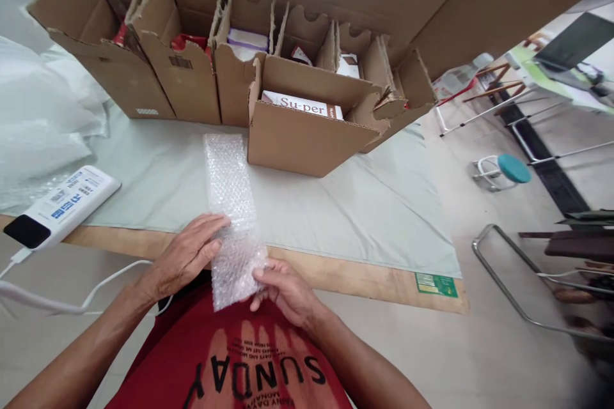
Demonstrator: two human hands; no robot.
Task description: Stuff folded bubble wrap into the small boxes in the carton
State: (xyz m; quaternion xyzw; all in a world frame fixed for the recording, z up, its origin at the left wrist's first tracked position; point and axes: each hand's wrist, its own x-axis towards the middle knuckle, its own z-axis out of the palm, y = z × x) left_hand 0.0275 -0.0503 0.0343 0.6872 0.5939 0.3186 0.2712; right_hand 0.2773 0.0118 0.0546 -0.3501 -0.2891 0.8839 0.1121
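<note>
A strip of clear bubble wrap (230,179) runs from the cloth-covered table over its front edge toward my red shirt. Its near end looks thicker, perhaps folded; whether anything lies inside I cannot tell. My right hand (288,291) pinches the near end at its right side, thumb on top and fingers beneath. Along the left side, my left hand (189,255) lies with fingers stretched out, their tips touching the wrap's edge. Just beyond the strip stands a cardboard bin (307,140) holding a white box marked "Su-per" (302,104).
Several open cardboard bins (187,83) line the back, with red, purple and white packages inside. A white power bank (62,208) with a cable (100,287) lies at the left edge beside plastic sheets (38,115). To the right are a teal-topped stool (513,168) and a metal-framed chair (508,275).
</note>
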